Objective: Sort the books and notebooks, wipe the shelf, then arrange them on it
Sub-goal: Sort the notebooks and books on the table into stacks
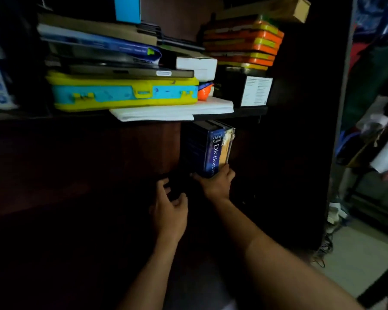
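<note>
Here, "Oxford English Dictionary" spine (214, 153), right hand (217, 183).

We see a dim, uneven picture. The lower shelf compartment (99, 175) lies in near-black shadow, and the left hand (169, 211) fades into it. Light comes from the right, where the floor (356, 260) shows pale, and it catches the blue dictionary spine (214, 153) and the yellow case (123, 91). The left edge is smeared with blur, and straight lines bow outward towards the corners. Fine detail is soft throughout.
</note>
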The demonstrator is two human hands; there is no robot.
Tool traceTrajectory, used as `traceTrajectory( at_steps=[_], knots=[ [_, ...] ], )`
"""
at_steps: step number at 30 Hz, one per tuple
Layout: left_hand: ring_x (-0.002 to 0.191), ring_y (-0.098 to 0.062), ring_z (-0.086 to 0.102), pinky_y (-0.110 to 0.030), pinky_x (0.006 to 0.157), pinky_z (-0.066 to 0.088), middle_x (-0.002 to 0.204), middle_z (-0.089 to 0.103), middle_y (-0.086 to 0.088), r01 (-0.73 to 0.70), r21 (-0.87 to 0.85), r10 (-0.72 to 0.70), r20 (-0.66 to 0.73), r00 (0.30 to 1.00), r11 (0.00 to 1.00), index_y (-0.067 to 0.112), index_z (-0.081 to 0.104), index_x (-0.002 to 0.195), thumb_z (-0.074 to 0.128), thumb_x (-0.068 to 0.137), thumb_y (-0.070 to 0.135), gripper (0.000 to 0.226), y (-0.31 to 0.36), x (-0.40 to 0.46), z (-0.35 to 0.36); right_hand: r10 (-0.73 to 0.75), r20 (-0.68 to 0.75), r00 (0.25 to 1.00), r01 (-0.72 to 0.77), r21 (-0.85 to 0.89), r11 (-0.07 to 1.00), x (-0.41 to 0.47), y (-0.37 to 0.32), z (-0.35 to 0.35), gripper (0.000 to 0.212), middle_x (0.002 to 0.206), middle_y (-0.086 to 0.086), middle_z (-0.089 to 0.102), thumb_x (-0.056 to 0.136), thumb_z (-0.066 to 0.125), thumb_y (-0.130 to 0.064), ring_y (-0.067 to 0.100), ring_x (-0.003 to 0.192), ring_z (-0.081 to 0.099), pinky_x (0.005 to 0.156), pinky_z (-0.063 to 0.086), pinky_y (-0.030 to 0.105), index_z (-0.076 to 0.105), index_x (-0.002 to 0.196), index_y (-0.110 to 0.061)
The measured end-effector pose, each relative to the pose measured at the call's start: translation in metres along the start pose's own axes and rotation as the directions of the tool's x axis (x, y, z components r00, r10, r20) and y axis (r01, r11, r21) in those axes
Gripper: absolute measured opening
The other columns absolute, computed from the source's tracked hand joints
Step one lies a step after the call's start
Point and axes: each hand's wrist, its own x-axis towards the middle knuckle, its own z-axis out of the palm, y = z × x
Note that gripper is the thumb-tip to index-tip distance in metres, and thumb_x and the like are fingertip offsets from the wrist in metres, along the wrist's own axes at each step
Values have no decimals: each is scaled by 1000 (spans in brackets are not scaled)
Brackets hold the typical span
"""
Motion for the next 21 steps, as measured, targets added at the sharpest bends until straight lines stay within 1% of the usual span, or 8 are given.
traceTrajectory(
  at_steps=[2,4,8,10,13,17,19,21],
  knots=[
    [89,0,64,-49,92,58,134,58,1,-15,-53,15,7,1000,998,25,47,140,68,95,17,51,-2,3,4,65,-104,992,-70,-52,996,3,-5,12,118,150,13,33,64,92,-47,36,138,41,115,35,50,23,152,-9],
    [92,-2,65,-48,91,59,134,58,2,-9,-68,10,19,1000,998,24,49,139,68,95,17,48,-3,3,5,111,-148,983,-119,-47,992,8,-4,15,114,148,13,37,65,91,-47,35,139,38,115,30,49,24,150,-11],
    [95,0,65,-45,93,58,134,60,1,-39,-88,42,26,999,995,24,54,130,68,95,18,38,-2,5,4,-12,-191,982,-14,-139,990,6,5,23,104,140,10,40,61,90,-54,32,134,41,111,33,50,33,138,-13],
    [101,-8,66,-47,93,58,137,58,0,-28,-111,32,34,999,993,25,54,131,68,95,19,39,-2,5,4,-59,-150,987,40,-127,991,6,8,25,100,140,6,45,61,89,-52,29,133,46,113,30,53,31,134,-16],
    [116,-13,62,-39,94,56,144,53,1,-28,-144,39,77,996,989,29,46,142,68,95,21,53,0,3,1,-80,-89,993,70,-114,991,9,8,24,107,146,4,50,63,88,-51,28,135,49,116,26,54,25,143,-19],
    [142,-14,39,-36,103,46,161,31,4,-74,-135,96,163,982,988,43,19,156,71,93,29,83,4,-4,1,-115,-56,992,102,-198,975,0,5,21,103,143,7,50,61,90,-50,32,132,49,109,33,49,31,139,-19],
    [141,-13,35,-33,97,45,164,23,4,-75,-181,107,174,979,981,50,9,156,74,90,32,95,9,-7,2,-144,-6,990,140,-209,968,-12,4,14,102,142,7,50,61,90,-50,31,130,51,109,35,49,31,138,-19],
    [135,-7,44,-23,89,48,162,26,4,-84,-272,133,168,977,959,52,8,155,80,86,31,102,9,-8,7,-172,39,984,177,-211,961,-29,10,1,97,140,6,50,66,86,-52,29,128,51,108,35,49,30,137,-20]
  ],
)
